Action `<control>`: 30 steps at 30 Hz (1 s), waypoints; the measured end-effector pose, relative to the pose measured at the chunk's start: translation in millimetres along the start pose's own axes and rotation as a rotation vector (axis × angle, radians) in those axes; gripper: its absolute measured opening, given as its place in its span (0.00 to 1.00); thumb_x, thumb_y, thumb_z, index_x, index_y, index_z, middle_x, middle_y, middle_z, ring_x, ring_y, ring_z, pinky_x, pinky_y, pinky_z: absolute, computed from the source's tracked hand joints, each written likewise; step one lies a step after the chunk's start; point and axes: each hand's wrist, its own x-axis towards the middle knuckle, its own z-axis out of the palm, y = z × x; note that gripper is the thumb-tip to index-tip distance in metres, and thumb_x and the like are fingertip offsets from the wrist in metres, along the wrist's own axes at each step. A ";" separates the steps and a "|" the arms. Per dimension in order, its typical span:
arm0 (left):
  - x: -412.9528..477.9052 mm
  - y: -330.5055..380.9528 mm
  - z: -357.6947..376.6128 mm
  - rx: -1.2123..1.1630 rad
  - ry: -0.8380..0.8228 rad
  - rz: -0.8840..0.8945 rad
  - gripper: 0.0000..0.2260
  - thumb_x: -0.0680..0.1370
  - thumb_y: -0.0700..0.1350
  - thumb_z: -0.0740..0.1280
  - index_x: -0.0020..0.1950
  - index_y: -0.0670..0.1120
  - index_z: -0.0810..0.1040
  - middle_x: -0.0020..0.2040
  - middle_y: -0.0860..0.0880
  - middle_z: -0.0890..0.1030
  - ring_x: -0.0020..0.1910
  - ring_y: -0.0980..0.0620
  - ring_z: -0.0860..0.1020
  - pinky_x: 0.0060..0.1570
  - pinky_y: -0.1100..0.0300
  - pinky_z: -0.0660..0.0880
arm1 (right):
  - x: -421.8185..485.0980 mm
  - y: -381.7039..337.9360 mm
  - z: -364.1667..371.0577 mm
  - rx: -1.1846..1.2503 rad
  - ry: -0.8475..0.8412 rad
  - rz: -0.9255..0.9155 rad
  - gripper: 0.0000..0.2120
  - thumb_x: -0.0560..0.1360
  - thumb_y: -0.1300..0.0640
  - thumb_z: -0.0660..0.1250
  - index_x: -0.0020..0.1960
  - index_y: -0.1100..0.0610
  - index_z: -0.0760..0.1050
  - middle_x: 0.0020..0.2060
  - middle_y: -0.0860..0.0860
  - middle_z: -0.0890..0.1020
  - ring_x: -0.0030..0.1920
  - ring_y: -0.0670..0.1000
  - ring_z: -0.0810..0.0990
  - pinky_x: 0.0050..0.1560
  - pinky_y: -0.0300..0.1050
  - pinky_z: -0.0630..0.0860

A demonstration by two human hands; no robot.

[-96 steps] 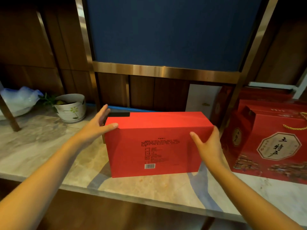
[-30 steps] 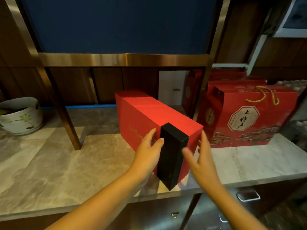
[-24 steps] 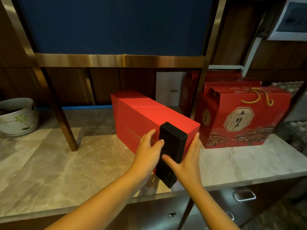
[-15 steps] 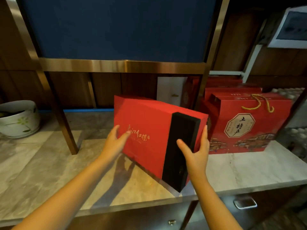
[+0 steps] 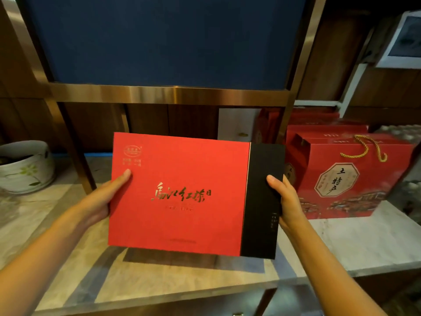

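A red gift box (image 5: 177, 192) fills the middle of the frame, its broad front turned to the camera, with gold brush lettering at its centre and a black band (image 5: 262, 201) down its right side. The left hand (image 5: 100, 201) grips the box's left edge at mid-left of the frame, thumb laid on the red face and the other fingers hidden behind. The right hand (image 5: 287, 201) grips the right edge the same way, thumb on the black band.

The box's lower edge hangs over the marble counter (image 5: 364, 242), with a shadow beneath it; whether it touches the stone cannot be told.

At right, a red carry box (image 5: 346, 176) with a gold rope handle stands on the counter. A white ceramic pot (image 5: 25, 167) with a leaf pattern sits at the left edge. A brass-coloured frame (image 5: 168, 94) and a dark blue panel (image 5: 159, 39) fill the upper frame.
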 end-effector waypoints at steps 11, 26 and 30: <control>36.9 -15.6 5.1 -0.017 0.123 0.252 0.21 0.65 0.57 0.66 0.57 0.53 0.73 0.55 0.44 0.79 0.48 0.49 0.79 0.54 0.48 0.75 | 75.1 11.8 14.6 -0.469 -0.081 0.104 0.27 0.76 0.44 0.59 0.73 0.48 0.59 0.67 0.49 0.72 0.65 0.51 0.73 0.65 0.52 0.72; 103.1 -41.0 0.6 0.026 0.037 0.232 0.15 0.77 0.45 0.59 0.64 0.53 0.67 0.57 0.49 0.77 0.53 0.52 0.77 0.50 0.56 0.77 | 107.6 56.0 6.3 -0.445 0.024 0.007 0.27 0.77 0.47 0.59 0.74 0.47 0.57 0.68 0.48 0.71 0.67 0.49 0.71 0.65 0.48 0.72; 98.3 -50.5 0.5 0.038 0.015 0.239 0.18 0.74 0.48 0.61 0.64 0.54 0.66 0.56 0.54 0.77 0.52 0.59 0.79 0.50 0.62 0.77 | 109.0 66.0 3.0 -0.459 0.027 0.021 0.28 0.77 0.46 0.58 0.75 0.47 0.54 0.70 0.47 0.68 0.69 0.49 0.68 0.68 0.50 0.69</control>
